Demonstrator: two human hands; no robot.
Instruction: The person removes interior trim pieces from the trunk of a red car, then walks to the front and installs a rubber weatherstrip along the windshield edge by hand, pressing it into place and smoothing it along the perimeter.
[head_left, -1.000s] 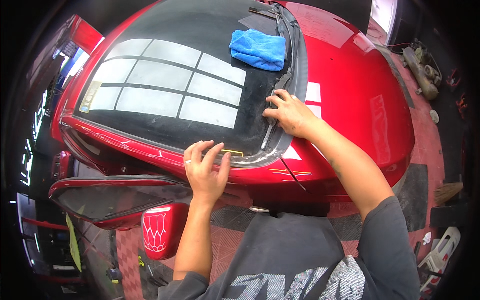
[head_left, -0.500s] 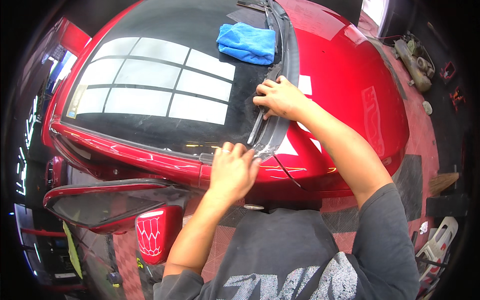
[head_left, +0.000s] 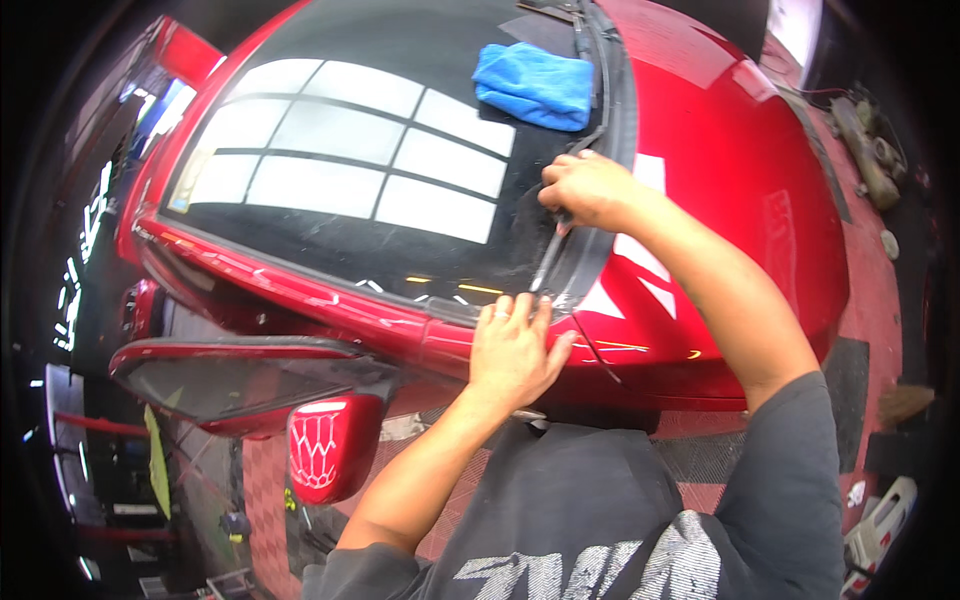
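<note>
Right hand (head_left: 590, 192) clamps a dark strip (head_left: 549, 258), apparently adjusting it beside the windshield (head_left: 350, 245); left hand (head_left: 515, 352) splays open; even pressure seems needed next.

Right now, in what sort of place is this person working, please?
Probably a car workshop or detailing bay: a red car stands with its door open, a blue cloth lies on the windshield, and the floor has red and dark tiles.
</note>
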